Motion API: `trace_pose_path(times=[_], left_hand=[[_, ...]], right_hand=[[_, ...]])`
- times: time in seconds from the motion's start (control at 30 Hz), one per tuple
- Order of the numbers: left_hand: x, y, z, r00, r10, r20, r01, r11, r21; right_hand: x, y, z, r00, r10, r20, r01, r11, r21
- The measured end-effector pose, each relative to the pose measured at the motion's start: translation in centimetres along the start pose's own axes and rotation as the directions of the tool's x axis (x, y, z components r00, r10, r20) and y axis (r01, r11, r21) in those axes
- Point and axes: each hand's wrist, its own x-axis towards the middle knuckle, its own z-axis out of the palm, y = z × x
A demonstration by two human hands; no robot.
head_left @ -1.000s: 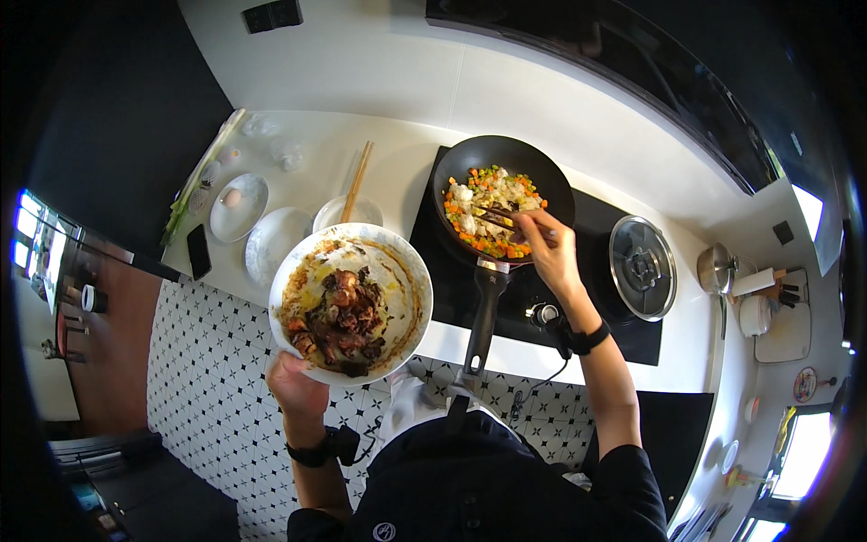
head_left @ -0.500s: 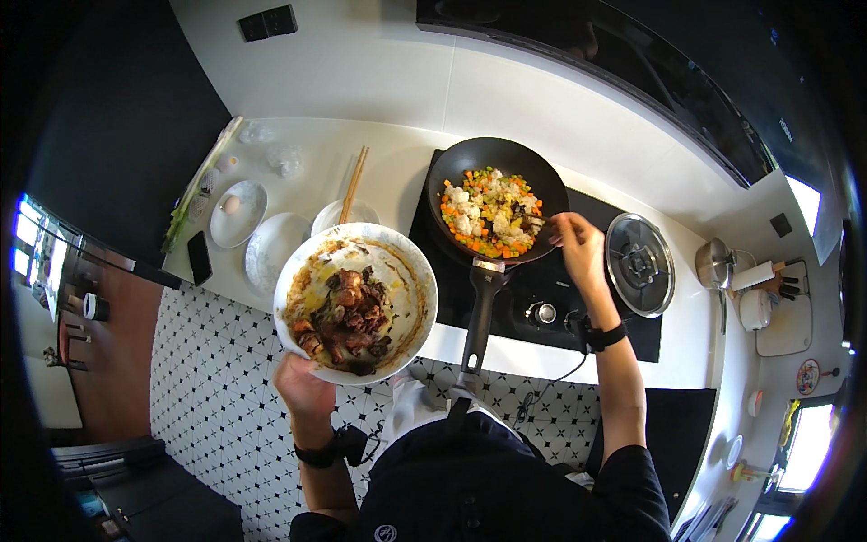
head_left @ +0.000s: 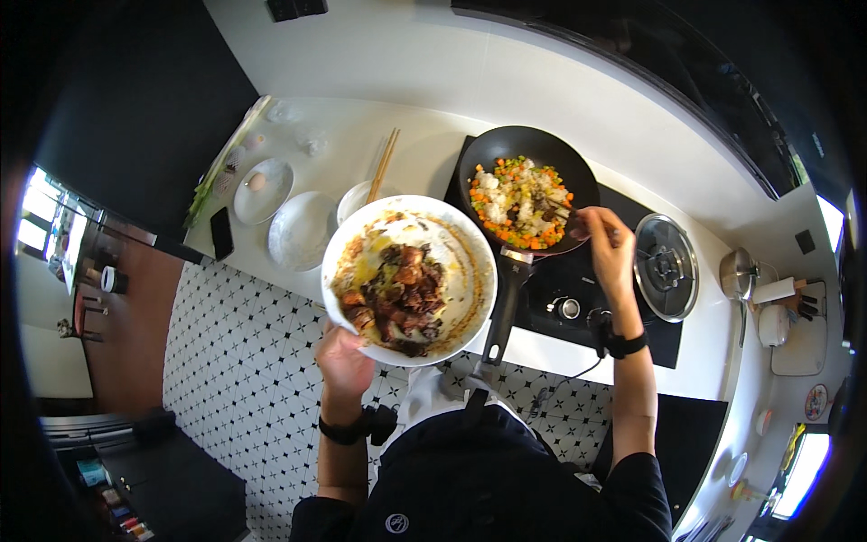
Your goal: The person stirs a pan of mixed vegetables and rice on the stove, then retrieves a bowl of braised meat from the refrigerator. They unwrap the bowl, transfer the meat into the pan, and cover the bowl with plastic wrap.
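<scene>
My left hand [head_left: 345, 361] grips the near rim of a large white bowl [head_left: 462, 262], thumb over the edge, and holds it up before the counter. Dark braised meat pieces [head_left: 402, 303] and brown sauce lie in it. Closed at the right side of a black frying pan [head_left: 582, 172], my right hand [head_left: 611, 246] pinches what looks like a spoon [head_left: 562, 213], its tip among the food. Rice with diced carrot, peas and corn [head_left: 517, 200] fills the pan, with some dark bits in it. The pan's black handle [head_left: 506, 312] points toward me, beside the bowl.
The pan stands on a black cooktop [head_left: 551, 289], with a glass lid [head_left: 666, 268] at its right. Left on the counter are chopsticks [head_left: 384, 164] across a small bowl, a white plate [head_left: 301, 230], a dish with an egg [head_left: 257, 182], a phone [head_left: 221, 233] and green onions [head_left: 217, 167].
The view has shifted, so the counter sits farther right. The white bowl has come nearer the pan and now overlaps its handle side. My right hand stays at the pan's right edge.
</scene>
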Motion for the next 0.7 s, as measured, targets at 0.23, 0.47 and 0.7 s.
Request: trace_pose_path(times=[0.23, 0.47, 0.7], left_hand=[[0.4, -0.4, 3.3, 0.999, -0.049, 0.008, 0.048, 0.996, 0.069], [1.5, -0.6, 5.5, 0.997, -0.083, 0.005, 0.081, 0.981, 0.174], [2.6, -1.2, 7.5, 0.986, -0.145, 0.083, 0.111, 0.939, 0.326]], right_hand=[[-2.2, -1.2, -0.7, 0.999, -0.040, 0.006, 0.040, 0.999, -0.028], [-4.1, -6.6, -2.5, 0.991, -0.110, -0.078, 0.127, 0.953, 0.275], [-4.5, -10.1, -3.4, 1.000, -0.023, 0.018, 0.012, 0.890, 0.456]])
